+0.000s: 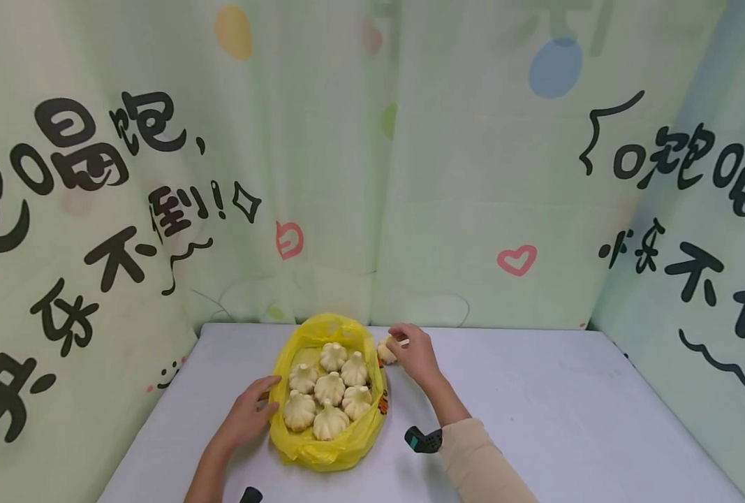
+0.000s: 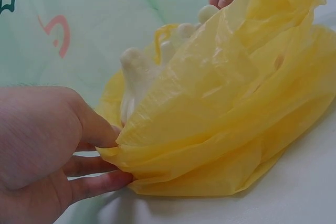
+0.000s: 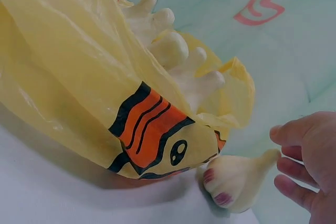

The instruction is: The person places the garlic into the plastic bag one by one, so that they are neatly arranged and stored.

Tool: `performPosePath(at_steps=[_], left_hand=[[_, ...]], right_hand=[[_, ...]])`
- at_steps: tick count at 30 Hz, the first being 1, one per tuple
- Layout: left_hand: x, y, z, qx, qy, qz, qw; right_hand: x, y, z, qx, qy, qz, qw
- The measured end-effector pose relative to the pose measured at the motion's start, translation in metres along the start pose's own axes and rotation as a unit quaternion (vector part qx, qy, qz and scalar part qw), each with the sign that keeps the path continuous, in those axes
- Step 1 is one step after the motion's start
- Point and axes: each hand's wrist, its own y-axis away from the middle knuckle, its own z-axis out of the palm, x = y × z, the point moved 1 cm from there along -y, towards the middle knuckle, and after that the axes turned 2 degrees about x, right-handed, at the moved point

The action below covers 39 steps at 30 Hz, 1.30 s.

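Observation:
A yellow plastic bag (image 1: 322, 457), its mouth spread wide, stands on the table with several white garlic bulbs (image 1: 329, 388) inside. My left hand (image 1: 251, 412) is at the bag's left side, its fingertips touching the crumpled plastic with thumb and fingers apart. Just beyond the bag's right side, one more garlic bulb (image 3: 236, 179) lies on the table, purple streaks on its skin and its stem pointing toward my right hand (image 3: 310, 161). The right thumb and fingers are spread around the stem's tip, not closed on it.
The white table (image 1: 535, 419) extends to both sides of the bag. Behind and beside it hangs a pale green curtain (image 1: 441, 175) with black lettering and hearts. An orange and black printed pattern (image 3: 152, 129) marks the bag's right side.

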Motion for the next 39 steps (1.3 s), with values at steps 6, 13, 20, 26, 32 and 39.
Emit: performPosePath(at_steps=[6, 13, 20, 26, 32, 39], left_hand=[[-0.002, -0.002, 0.000, -0.002, -0.002, -0.007, 1.0000], [-0.004, -0.001, 0.002, 0.003, 0.002, -0.001, 1.0000], [-0.005, -0.001, 0.003, 0.009, -0.002, 0.008, 0.9999], [-0.004, -0.001, 0.001, 0.001, 0.009, 0.006, 0.9999], [-0.004, -0.001, 0.000, -0.003, 0.019, 0.008, 0.9998], [-0.004, -0.003, 0.000, 0.000, 0.015, 0.000, 0.9999]], right_hand=[[0.006, -0.002, 0.002, 0.011, 0.015, 0.003, 0.9998], [0.010, -0.004, 0.004, 0.011, 0.024, 0.018, 0.9995], [0.013, -0.004, 0.007, 0.014, 0.019, 0.014, 0.9996], [0.018, -0.004, 0.012, 0.014, 0.024, 0.021, 0.9994], [0.022, -0.002, 0.015, 0.032, 0.022, 0.015, 0.9991], [0.022, -0.003, 0.016, 0.050, 0.026, 0.002, 0.9984]])
